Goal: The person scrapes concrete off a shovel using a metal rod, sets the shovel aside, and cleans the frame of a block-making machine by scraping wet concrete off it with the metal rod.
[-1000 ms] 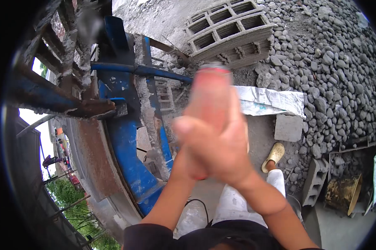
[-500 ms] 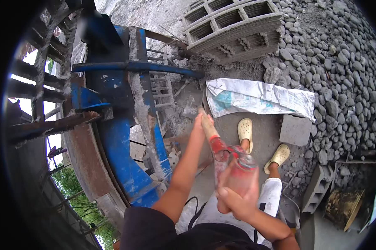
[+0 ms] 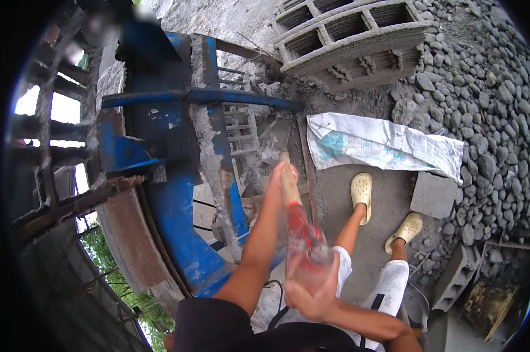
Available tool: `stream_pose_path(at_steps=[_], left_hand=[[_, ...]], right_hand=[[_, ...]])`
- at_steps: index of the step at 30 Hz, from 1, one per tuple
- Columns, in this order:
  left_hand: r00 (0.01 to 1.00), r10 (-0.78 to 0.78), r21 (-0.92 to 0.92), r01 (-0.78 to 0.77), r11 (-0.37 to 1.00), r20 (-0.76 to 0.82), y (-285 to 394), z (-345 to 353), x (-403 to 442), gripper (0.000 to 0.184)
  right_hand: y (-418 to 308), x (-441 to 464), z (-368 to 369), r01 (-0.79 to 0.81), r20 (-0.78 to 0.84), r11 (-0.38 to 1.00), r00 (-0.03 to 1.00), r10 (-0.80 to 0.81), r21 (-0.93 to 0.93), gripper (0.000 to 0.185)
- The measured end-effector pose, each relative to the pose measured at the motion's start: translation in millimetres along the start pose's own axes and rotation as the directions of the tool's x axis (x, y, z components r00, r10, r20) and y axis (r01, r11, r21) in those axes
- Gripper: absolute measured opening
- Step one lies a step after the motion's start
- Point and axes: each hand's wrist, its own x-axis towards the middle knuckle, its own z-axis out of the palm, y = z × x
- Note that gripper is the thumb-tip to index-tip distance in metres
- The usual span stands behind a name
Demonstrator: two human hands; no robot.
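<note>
I hold a shovel with a wooden shaft (image 3: 289, 188) and a red, worn grip end. My left hand (image 3: 284, 175) is wrapped round the shaft near its far end. Closed on the red handle close to my waist is my right hand (image 3: 313, 287), slightly blurred. Beyond my left hand the shaft reaches into a grey, cement-caked area beside a blue metal machine frame (image 3: 165, 205); the blade is hard to make out there. A white sack (image 3: 382, 144) lies flat to the right of the shaft.
Hollow concrete blocks (image 3: 353, 47) stand at the top. A pile of grey stones (image 3: 500, 129) covers the right side. A solid block (image 3: 433, 195) lies by the sack, and another hollow block (image 3: 456, 278) with a rusty tin (image 3: 491, 305) sits lower right.
The shovel's handle end and my right hand have swung left and slightly down, making the shaft steeper. The surroundings have shifted rightward in view. Both hands keep their hold.
</note>
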Motion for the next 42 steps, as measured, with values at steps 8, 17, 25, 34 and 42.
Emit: stream_pose_path(at_steps=[8,17,25,34,42], left_hand=[[0.998,-0.065,-0.005,0.065,0.998,0.007,-16,42,-16,0.031],[0.92,0.385,0.072,-0.39,0.918,0.073,56,50,105,0.032],[0.914,0.405,0.173,-0.395,0.902,-0.027,29,86,92,0.034],[0.919,0.181,-0.264,-0.088,0.96,0.35,-24,26,-10,0.029],[0.891,0.276,-0.21,-0.21,0.955,0.362,76,-23,24,0.033]], right_hand=[[2,11,8,0.241,0.06,0.963,0.967,-0.249,0.125,0.037],[-28,162,-38,-0.001,-0.014,1.0,1.0,0.001,0.014,0.048],[-23,189,-98,0.054,0.163,0.998,0.985,-0.056,0.016,0.05],[-16,72,-32,0.102,0.371,0.992,0.926,-0.066,-0.08,0.059],[83,117,-30,0.039,0.249,0.999,0.968,-0.032,-0.026,0.059]])
